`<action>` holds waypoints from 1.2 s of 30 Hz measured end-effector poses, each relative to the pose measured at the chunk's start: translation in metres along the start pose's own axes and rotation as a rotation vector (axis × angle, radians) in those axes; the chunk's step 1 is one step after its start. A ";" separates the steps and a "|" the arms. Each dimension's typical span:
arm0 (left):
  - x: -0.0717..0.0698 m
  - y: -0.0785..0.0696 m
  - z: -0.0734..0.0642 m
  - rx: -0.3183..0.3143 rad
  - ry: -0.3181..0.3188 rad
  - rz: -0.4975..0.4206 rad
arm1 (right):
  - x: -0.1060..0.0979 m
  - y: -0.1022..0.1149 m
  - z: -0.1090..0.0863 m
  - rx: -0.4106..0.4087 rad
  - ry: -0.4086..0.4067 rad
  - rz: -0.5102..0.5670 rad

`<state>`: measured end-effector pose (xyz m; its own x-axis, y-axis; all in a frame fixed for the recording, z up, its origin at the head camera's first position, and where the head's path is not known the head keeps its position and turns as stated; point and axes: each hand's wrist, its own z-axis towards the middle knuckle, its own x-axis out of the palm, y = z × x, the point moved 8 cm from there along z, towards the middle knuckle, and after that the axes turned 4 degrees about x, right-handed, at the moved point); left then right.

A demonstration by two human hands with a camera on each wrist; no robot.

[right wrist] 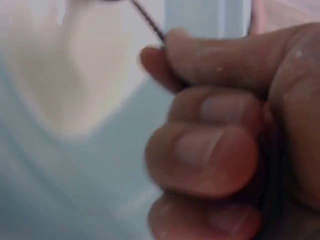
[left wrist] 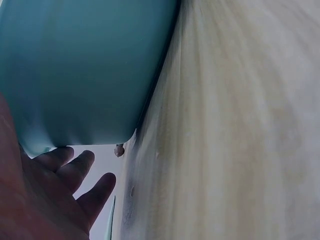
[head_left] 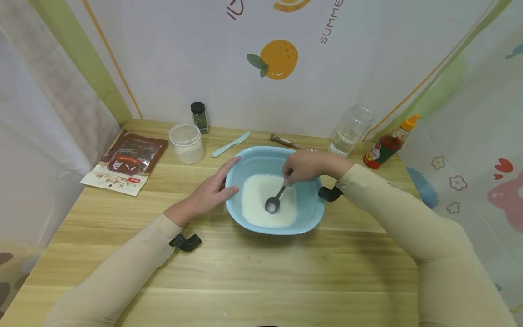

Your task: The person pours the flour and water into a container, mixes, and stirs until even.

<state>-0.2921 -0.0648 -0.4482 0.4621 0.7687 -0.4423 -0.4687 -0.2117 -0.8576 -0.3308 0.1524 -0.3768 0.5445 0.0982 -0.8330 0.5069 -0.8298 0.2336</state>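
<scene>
A light blue basin (head_left: 312, 221) stands on the table with white liquid (head_left: 253, 200) in its bottom. My right hand (head_left: 304, 167) pinches the handle of a dark spoon (head_left: 273, 204) between thumb and curled fingers. The spoon's bowl is down at the liquid, with some white in it. In the right wrist view, the spoon's thin handle (right wrist: 147, 19) leaves the fingertips, and its end is blurred. My left hand (head_left: 209, 194) rests against the basin's left side, its thumb at the rim. Seen from the left wrist, the other fingers (left wrist: 97, 192) stretch loosely along the outer wall.
Left of the basin are a brown food packet (head_left: 130, 159), a lidded jar of white powder (head_left: 186, 143), a dark-capped herb jar (head_left: 199, 118) and a pale green knife (head_left: 230, 144). Behind it lies a brown-handled utensil (head_left: 283, 141). A glass (head_left: 347, 134) and sauce bottle (head_left: 386, 146) stand right.
</scene>
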 end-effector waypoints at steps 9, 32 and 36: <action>0.001 -0.003 0.002 0.020 0.002 0.018 | -0.006 -0.002 0.004 0.067 -0.098 0.000; 0.000 -0.003 0.000 0.010 -0.010 0.026 | 0.006 0.010 0.001 -0.064 0.032 0.052; 0.001 -0.004 0.000 0.008 -0.003 0.018 | -0.007 0.004 0.003 -0.031 -0.100 -0.011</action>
<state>-0.2902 -0.0633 -0.4451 0.4516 0.7664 -0.4568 -0.4832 -0.2204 -0.8473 -0.3344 0.1470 -0.3719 0.4698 0.0507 -0.8813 0.5338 -0.8115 0.2379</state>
